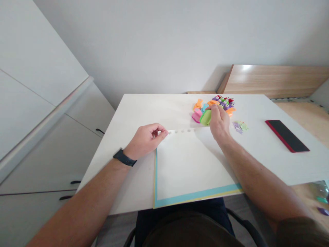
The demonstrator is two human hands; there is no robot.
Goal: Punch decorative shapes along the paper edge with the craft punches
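Observation:
A white paper sheet lies on blue and yellow sheets in front of me, with a row of small grey shapes along its far edge. My left hand has thumb and forefinger pinched at the sheet's far left corner. Past the far edge, my right hand grips a green plastic craft punch. Beside it are a pink punch, a blue one and an orange one. Small purple and green paper cutouts are scattered to the right of my right hand.
Several red, purple and green pieces with eye-like tops stand clustered behind my right hand. A dark phone-like slab with red edges rests at the right of the white table. Cabinets stand left; a wooden headboard is behind right.

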